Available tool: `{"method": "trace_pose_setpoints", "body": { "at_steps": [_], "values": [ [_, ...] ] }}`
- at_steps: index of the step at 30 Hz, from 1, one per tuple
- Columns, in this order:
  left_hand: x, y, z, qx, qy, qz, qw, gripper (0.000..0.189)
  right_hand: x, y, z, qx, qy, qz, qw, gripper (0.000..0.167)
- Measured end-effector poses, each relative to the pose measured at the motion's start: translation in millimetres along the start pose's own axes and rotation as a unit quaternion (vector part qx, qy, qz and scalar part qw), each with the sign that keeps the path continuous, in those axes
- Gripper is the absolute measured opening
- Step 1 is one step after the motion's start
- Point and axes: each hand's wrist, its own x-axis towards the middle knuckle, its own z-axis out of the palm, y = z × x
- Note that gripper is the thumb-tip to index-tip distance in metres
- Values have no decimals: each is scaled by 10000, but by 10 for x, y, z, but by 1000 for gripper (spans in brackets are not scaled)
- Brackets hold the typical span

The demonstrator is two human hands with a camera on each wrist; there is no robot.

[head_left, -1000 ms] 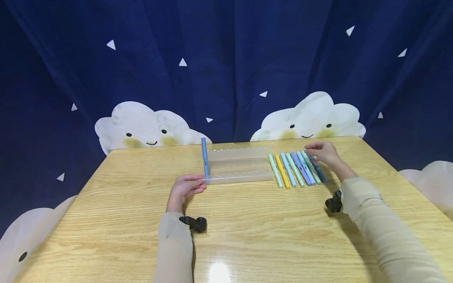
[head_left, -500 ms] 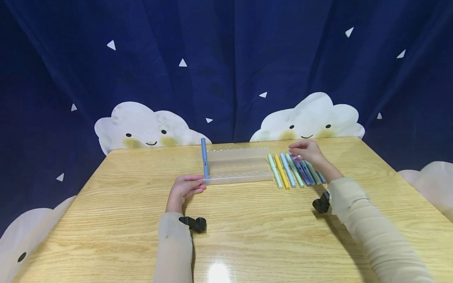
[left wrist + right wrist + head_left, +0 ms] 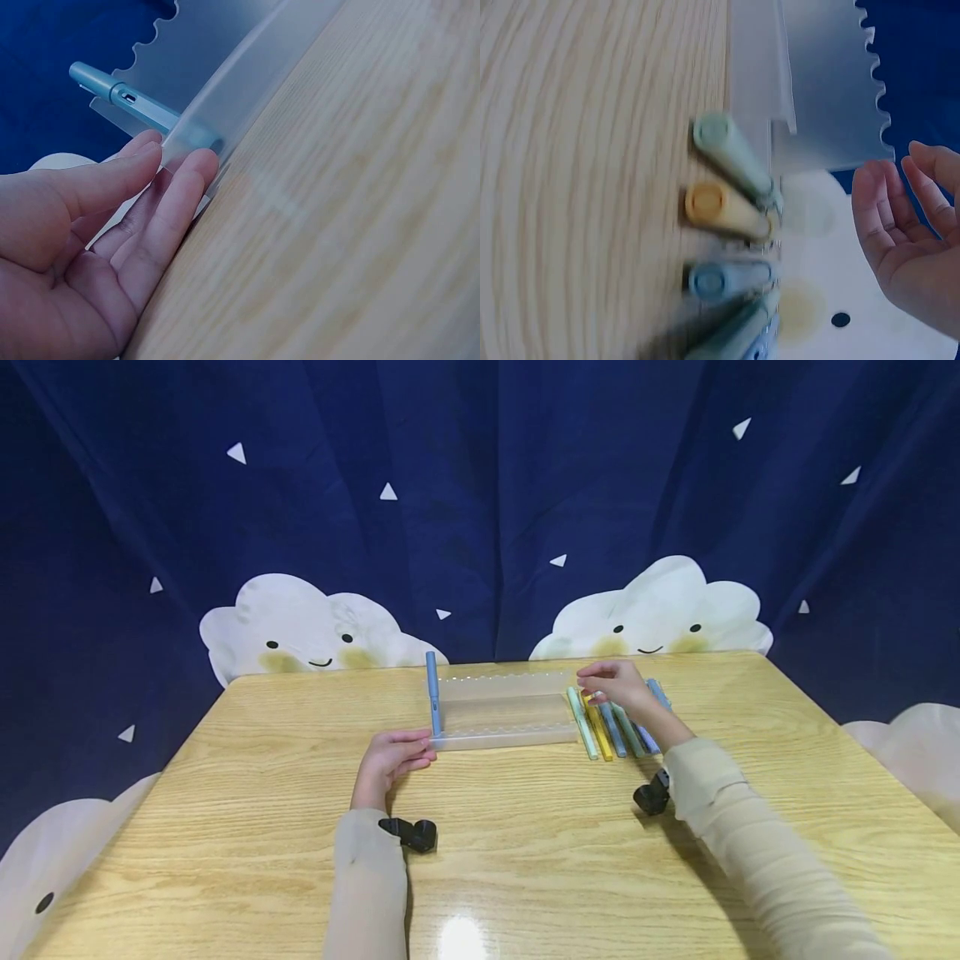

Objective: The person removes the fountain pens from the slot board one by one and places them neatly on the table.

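A clear plastic pen rack [image 3: 510, 737] with scalloped edges stands on the table. At its left end one blue pen [image 3: 432, 685] rests across the notches, leaning up toward the back. My left hand [image 3: 393, 758] pinches the rack's near left corner; in the left wrist view the thumb and fingers [image 3: 196, 165] meet at the plastic wall. My right hand [image 3: 617, 685] hovers over the row of pens, beside the rack's right end. Its fingers are loosely bent with nothing between them in the right wrist view. Below it lie a mint green pen [image 3: 582, 723], a yellow pen [image 3: 597, 731] and several blue and green ones, partly hidden.
The wooden table [image 3: 525, 843] reaches to a dark blue curtain [image 3: 495, 510] with white clouds at the back. Black wrist cameras [image 3: 420, 835] sit on both sleeves.
My right hand has moved left along the row of pens, from its right end to close by the rack. The left hand, rack and blue pen stay put.
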Motion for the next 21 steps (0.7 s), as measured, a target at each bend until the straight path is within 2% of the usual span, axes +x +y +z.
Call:
{"method": "trace_pose_setpoints", "body": {
  "at_steps": [1,4,7,9,15,21],
  "values": [
    [19,-21,-19,-81,-146,93,9998,26,8,-5,33,61,-11,-21,10000,31],
    [32,-34,-33,-134,-220,162,9995,24,34,-6,123,120,-79,-25,9999,31],
    [10,-11,-11,-81,-135,104,9998,26,54,-16,215,173,-150,-29,9997,30],
    [-25,25,18,18,37,-11,10000,30,67,-29,280,233,-193,-33,9995,30],
    [-63,62,33,-71,-1,-126,9999,33,81,-86,460,360,-252,-94,9990,30],
    [-34,35,25,-119,-10,-72,9999,32,114,-100,605,472,-336,-185,9982,29]
  ]
}}
